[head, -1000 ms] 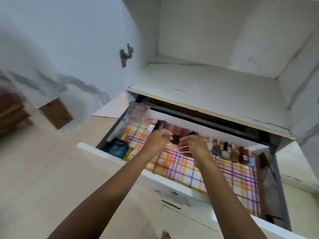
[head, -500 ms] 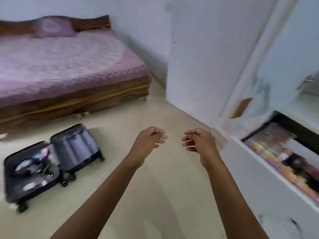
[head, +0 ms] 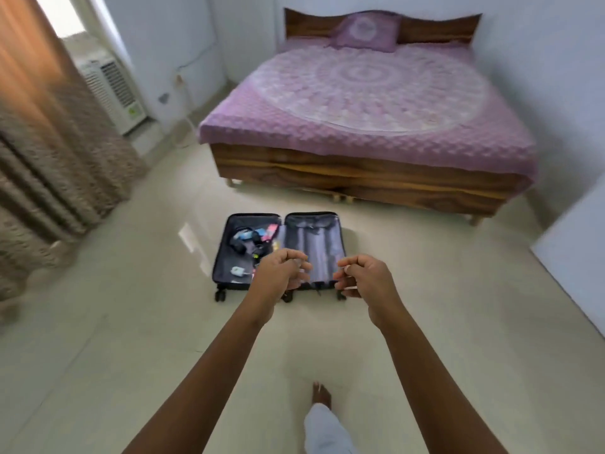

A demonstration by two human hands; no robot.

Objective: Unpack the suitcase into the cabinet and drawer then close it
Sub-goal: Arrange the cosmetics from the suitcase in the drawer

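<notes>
The suitcase (head: 312,235) lies flat and wide open on the floor (head: 131,322) in the middle of the frame, wheels toward the viewer, probably laid out this way so that both halves can be reached from above. Its right half shows only bare dark lining, while the left half holds a scatter of small items (head: 252,240): something dark with cords, a few pink and blue pieces and a small white object, too blurred to name. Judging by that, the unpacking is only partly done. The left hand (head: 278,278) and right hand (head: 366,280) are held out in front of the body at lower centre, apart from each other, and overlap the near edge of the case in the picture without touching it. The fingers of both are loosely curled and hold nothing, which suits arms ready to reach down for the next load. A bare foot (head: 321,394) steps forward at the bottom of the frame, toward the case. The floor is pale, glossy tile that catches the window light. Behind the case stands a wooden bed (head: 360,178) with a purple patterned cover and a matching pillow (head: 363,31); a brown curtain (head: 49,158) hangs at the left, with a white air cooler (head: 111,90) beside it. Neither cabinet nor drawer is clearly in view.
</notes>
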